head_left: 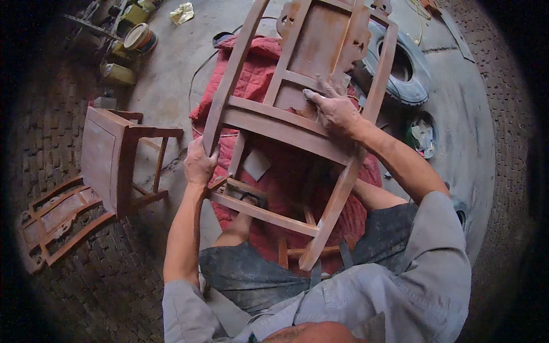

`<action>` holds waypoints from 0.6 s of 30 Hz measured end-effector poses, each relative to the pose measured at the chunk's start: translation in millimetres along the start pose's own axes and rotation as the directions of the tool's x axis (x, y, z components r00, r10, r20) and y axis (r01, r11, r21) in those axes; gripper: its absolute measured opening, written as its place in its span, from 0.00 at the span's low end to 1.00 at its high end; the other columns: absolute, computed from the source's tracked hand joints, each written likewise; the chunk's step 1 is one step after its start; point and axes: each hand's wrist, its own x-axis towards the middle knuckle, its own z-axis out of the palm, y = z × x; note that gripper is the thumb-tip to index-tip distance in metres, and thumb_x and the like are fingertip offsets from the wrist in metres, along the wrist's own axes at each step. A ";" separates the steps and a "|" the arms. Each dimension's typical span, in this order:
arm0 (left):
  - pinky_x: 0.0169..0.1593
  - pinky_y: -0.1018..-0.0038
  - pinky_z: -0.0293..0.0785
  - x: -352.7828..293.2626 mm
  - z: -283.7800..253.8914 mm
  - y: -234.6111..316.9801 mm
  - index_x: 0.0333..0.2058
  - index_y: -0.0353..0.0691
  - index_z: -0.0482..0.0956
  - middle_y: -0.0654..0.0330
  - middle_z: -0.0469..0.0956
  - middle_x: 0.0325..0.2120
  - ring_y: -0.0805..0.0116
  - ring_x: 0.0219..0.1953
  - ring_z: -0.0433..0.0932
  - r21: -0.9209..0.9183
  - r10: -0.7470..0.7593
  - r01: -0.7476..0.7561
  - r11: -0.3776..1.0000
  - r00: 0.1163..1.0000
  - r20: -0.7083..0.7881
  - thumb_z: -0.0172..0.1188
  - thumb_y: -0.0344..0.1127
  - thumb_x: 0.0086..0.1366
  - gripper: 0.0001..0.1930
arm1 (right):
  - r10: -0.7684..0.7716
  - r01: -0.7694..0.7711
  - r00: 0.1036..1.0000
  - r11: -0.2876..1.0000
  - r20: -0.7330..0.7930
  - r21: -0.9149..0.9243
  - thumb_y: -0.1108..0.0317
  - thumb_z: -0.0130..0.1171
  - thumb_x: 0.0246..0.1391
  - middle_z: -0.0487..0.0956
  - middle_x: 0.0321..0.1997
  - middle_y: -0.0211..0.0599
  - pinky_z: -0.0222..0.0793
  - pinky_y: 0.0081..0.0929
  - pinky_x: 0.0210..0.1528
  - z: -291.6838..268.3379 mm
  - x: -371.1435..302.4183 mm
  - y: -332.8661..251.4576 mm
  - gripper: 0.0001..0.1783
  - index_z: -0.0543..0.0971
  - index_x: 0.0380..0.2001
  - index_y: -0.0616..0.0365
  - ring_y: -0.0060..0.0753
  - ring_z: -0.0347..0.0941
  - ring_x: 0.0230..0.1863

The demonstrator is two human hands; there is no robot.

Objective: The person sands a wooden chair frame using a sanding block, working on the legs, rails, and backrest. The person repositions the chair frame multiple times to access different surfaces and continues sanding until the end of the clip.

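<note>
A brown wooden chair frame [283, 128] lies tilted across my lap, its carved back panel [318, 40] pointing away from me. My left hand [201, 162] is closed round the chair's left side post. Over the lower part of the backrest lies my right hand [336, 110], dusted white, its thumb and fingers spread against the wood. A small pale edge shows by the right fingertips; whether it is held I cannot tell. Beneath the chair, a red quilted cloth [251, 74] is spread, with a pale square sheet [257, 164] between the chair's legs.
A second wooden chair [106, 163] lies tipped over at the left. A grey tyre [416, 77] rests at the far right, near a container with crumpled stuff [422, 134]. Buckets [140, 39] and cans [118, 74] stand far left; a crumpled wrapper [182, 13] lies on the floor.
</note>
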 end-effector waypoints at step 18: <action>0.57 0.55 0.71 1.7 2.8 3.6 0.57 0.41 0.70 0.49 0.74 0.54 0.49 0.57 0.73 -0.002 -0.005 0.005 1.000 0.999 0.035 0.67 0.50 0.59 0.32 | 0.110 -0.130 0.988 0.972 -0.112 -0.196 0.63 0.59 0.51 0.76 0.49 0.60 0.55 0.66 0.65 17.5 -12.3 -34.4 0.24 0.73 0.49 0.66 0.63 0.65 0.63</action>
